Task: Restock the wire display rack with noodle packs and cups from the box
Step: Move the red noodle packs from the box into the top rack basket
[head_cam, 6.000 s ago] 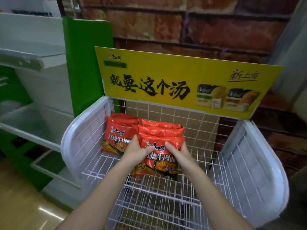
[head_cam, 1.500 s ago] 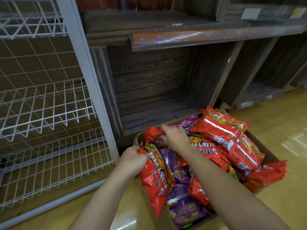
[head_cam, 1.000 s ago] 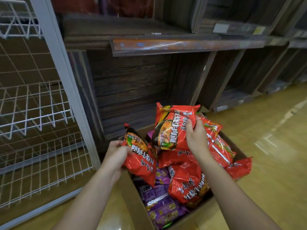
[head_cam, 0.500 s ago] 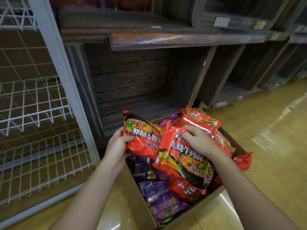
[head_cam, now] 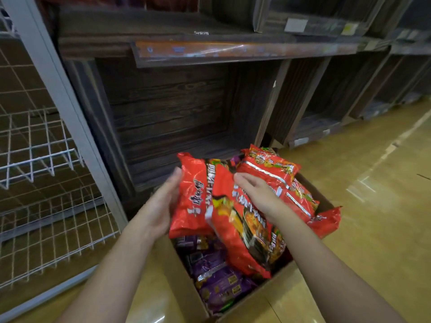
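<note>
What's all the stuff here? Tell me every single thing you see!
red noodle packs: at least five, red, two pressed between the hands above the box, the others piled in it
purple noodle packs: several, purple, low in the box
cardboard box: one, brown, on the floor
wire display rack: one, white wire with a grey post, left of the box
wooden shelves: several bays, dark brown, behind the box
floor: one, shiny yellow-brown, under it all
left hand: one, fingers straight, flat against the left held pack
right hand: one, lying on the right held pack, thumb hidden
</note>
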### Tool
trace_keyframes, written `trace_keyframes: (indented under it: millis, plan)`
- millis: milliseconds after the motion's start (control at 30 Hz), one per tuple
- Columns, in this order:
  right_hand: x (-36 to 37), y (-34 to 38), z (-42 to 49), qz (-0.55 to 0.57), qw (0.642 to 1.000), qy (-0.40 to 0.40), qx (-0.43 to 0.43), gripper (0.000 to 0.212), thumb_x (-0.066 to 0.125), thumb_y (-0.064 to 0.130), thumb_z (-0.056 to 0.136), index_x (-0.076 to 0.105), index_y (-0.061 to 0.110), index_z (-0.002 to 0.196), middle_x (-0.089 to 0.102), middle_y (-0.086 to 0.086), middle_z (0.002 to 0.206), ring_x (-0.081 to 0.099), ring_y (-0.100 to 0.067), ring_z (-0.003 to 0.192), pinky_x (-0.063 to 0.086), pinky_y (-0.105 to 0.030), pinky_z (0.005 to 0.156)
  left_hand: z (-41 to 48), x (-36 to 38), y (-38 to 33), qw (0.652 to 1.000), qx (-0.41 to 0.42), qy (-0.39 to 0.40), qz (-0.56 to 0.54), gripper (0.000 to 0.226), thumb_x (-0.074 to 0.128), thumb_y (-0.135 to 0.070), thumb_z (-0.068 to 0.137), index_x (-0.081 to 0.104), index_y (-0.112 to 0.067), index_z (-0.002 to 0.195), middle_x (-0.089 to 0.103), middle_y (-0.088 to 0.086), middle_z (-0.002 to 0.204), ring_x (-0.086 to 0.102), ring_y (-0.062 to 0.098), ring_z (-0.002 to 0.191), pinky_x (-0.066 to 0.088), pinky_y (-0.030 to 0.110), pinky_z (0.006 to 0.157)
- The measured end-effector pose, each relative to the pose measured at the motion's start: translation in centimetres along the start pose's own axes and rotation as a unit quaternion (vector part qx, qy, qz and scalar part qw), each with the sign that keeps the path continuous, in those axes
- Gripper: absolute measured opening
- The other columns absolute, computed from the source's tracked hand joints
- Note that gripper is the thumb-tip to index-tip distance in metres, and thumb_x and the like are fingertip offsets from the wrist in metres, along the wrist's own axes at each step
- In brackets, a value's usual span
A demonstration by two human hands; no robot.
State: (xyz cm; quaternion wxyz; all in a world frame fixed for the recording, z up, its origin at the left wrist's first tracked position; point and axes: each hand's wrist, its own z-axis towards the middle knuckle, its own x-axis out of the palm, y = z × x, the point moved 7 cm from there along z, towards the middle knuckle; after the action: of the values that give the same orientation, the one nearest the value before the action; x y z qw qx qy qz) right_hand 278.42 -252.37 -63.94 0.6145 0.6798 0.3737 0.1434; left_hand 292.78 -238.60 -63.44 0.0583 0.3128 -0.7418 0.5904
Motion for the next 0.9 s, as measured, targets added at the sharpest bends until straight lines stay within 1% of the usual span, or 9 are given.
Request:
trace_keyframes:
  millis: [67, 167, 300, 400, 467, 600, 733, 800, 900]
  plan:
    - [-0.4, -0.3, -0.1, 0.052, 0.998, -0.030, 0.022, 0.028, 0.051, 0.048, 0.096, 0.068, 0.028, 0.103, 0.075, 0.013, 0.093, 0.070, -0.004, 0.091, 0.053, -0.024, 0.089, 0.4, 0.2, 0.5, 0.997, 0.005, 0.001, 0.081, 0.074, 0.089, -0.029, 0.059, 0.057, -0.023, 0.125, 0.074, 0.010, 0.106, 0.071, 0.027, 0.093, 0.057, 0.041, 0.076]
    - [-1.2, 0.3, 0.2, -0.120, 0.992, -0.038, -0.020, 0.036, 0.059, 0.054, 0.090, 0.064, 0.027, 0.114, 0.067, 0.010, 0.112, 0.063, -0.012, 0.106, 0.049, -0.033, 0.098, 1.0, -1.0, 0.9, 0.985, -0.004, -0.086, 0.147, 0.064, 0.072, 0.003, 0.076, 0.053, -0.026, 0.130, 0.072, 0.008, 0.106, 0.070, 0.027, 0.092, 0.057, 0.045, 0.082]
    - [-0.5, 2.5, -0.5, -0.278, 0.952, 0.003, -0.125, 0.069, 0.076, 0.053, 0.076, 0.043, 0.033, 0.133, 0.046, 0.010, 0.136, 0.047, -0.005, 0.119, 0.046, -0.034, 0.103, 1.2, -2.6, -0.2, 0.934, -0.021, -0.150, 0.324, 0.050, 0.081, -0.015, 0.075, 0.050, -0.023, 0.114, 0.068, 0.004, 0.102, 0.069, 0.023, 0.088, 0.057, 0.044, 0.082]
    - [1.8, 3.6, -1.3, -0.322, 0.925, 0.107, -0.171, 0.105, 0.083, 0.052, 0.067, 0.015, 0.050, 0.148, 0.027, 0.015, 0.156, 0.035, -0.003, 0.133, 0.040, -0.030, 0.108, 0.9, -1.4, -0.2, 0.921, -0.066, -0.055, 0.380, 0.034, 0.077, -0.015, 0.080, 0.059, -0.013, 0.108, 0.072, 0.008, 0.096, 0.070, 0.021, 0.082, 0.057, 0.032, 0.068]
    - [3.3, 3.4, -1.3, -0.347, 0.906, 0.165, -0.178, 0.113, 0.084, 0.051, 0.067, 0.004, 0.057, 0.147, 0.024, 0.014, 0.159, 0.032, -0.004, 0.137, 0.036, -0.026, 0.108, 0.7, -0.8, 0.3, 0.918, -0.087, 0.000, 0.387, 0.028, 0.072, -0.010, 0.083, 0.061, -0.009, 0.109, 0.073, 0.012, 0.096, 0.071, 0.025, 0.083, 0.058, 0.034, 0.072]
    - [3.6, 1.9, -0.3, -0.367, 0.902, 0.164, -0.155, 0.086, 0.080, 0.053, 0.071, 0.033, 0.048, 0.143, 0.043, 0.011, 0.141, 0.044, -0.009, 0.127, 0.041, -0.029, 0.103, 0.6, -1.4, 0.7, 0.953, -0.084, 0.022, 0.291, 0.043, 0.081, -0.030, 0.075, 0.068, -0.014, 0.112, 0.073, 0.012, 0.107, 0.070, 0.026, 0.097, 0.057, 0.040, 0.086]
    - [-0.4, 0.4, 1.2, -0.157, 0.983, 0.062, -0.068, 0.052, 0.080, 0.048, 0.073, 0.060, 0.037, 0.120, 0.067, 0.011, 0.112, 0.067, -0.011, 0.101, 0.056, -0.031, 0.089, 0.8, -2.3, 0.9, 0.989, -0.034, 0.043, 0.135, 0.081, 0.092, -0.042, 0.051, 0.063, -0.017, 0.122, 0.070, 0.007, 0.119, 0.066, 0.020, 0.110, 0.052, 0.036, 0.089]
    - [-1.1, 0.1, 1.2, -0.108, 0.992, 0.052, -0.047, 0.042, 0.077, 0.044, 0.078, 0.061, 0.037, 0.117, 0.068, 0.009, 0.111, 0.069, -0.009, 0.094, 0.057, -0.024, 0.080, 1.0, -2.6, 1.8, 0.977, -0.038, 0.022, 0.210, 0.064, 0.087, -0.037, 0.064, 0.061, -0.028, 0.123, 0.070, 0.001, 0.120, 0.064, 0.022, 0.114, 0.047, 0.045, 0.096]
    - [-1.1, -0.1, 1.1, -0.148, 0.987, 0.045, -0.043, 0.067, 0.076, 0.052, 0.075, 0.046, 0.044, 0.135, 0.054, 0.008, 0.131, 0.060, -0.008, 0.112, 0.054, -0.030, 0.092, 1.3, -3.0, 1.5, 0.970, -0.009, -0.079, 0.231, 0.024, 0.063, -0.023, 0.093, 0.062, -0.026, 0.117, 0.073, 0.001, 0.112, 0.068, 0.021, 0.102, 0.051, 0.040, 0.089]
